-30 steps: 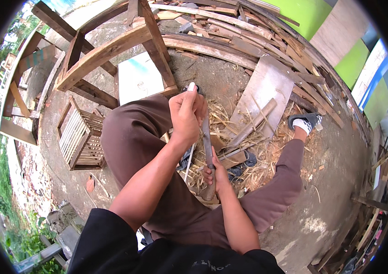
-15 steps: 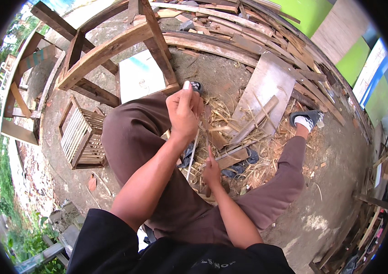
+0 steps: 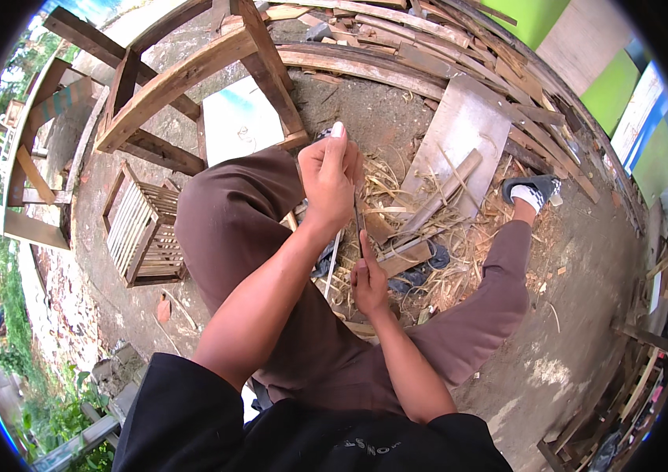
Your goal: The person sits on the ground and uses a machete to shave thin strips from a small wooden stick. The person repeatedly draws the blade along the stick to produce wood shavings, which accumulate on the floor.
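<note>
My left hand [image 3: 331, 179] is closed with its thumb up, above my bent left knee. A pale thin strip [image 3: 333, 266], which looks like split bamboo, hangs down from below that fist; its upper end is hidden by the fingers. Lower and to the right, my right hand [image 3: 370, 285] is wrapped round the handle of a knife, with the index finger or thumb laid along it. The narrow dark knife blade [image 3: 359, 220] points up toward the left fist, close to the strip. Curly pale shavings [image 3: 385, 197] lie on the ground beyond both hands.
A flat board [image 3: 463, 130] with a length of wood [image 3: 448, 193] lies ahead. A wooden frame [image 3: 184, 82] and a slatted wooden crate [image 3: 143, 224] stand at left. Stacked timber [image 3: 397, 67] lines the back. My right foot [image 3: 530, 193] is stretched out at right.
My left fist has risen slightly and moved a little right. My right hand and the knife have also shifted slightly up and to the right.
</note>
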